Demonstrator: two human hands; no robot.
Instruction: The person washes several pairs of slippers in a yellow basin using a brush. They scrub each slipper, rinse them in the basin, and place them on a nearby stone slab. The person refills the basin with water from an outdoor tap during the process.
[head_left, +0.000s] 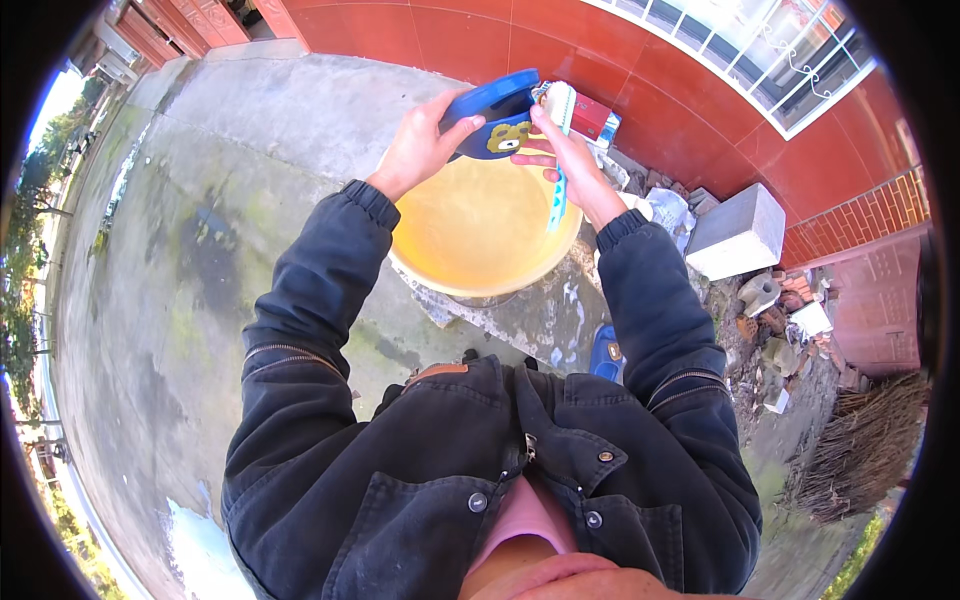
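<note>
A blue slipper (491, 94) with a brown bear's face on its strap is raised above a yellow basin (480, 225). My left hand (427, 139) grips the slipper from the left, thumb on its near side. Between the fingers of my right hand (566, 161) is a scrubbing brush (559, 112) with a pale blue-edged handle that points down over the basin's right part; its fingertips are at the bear's face. A second blue slipper (606, 352) lies on the ground below the basin, near my right sleeve. Cloudy yellowish contents are visible inside the basin.
Beyond the basin, a red box (590, 116) stands by the red tiled wall (465, 34). To the right are a pale block (739, 232), broken bricks and rubble (780, 307), and a twig broom (862, 450). Concrete ground (187, 262) extends left.
</note>
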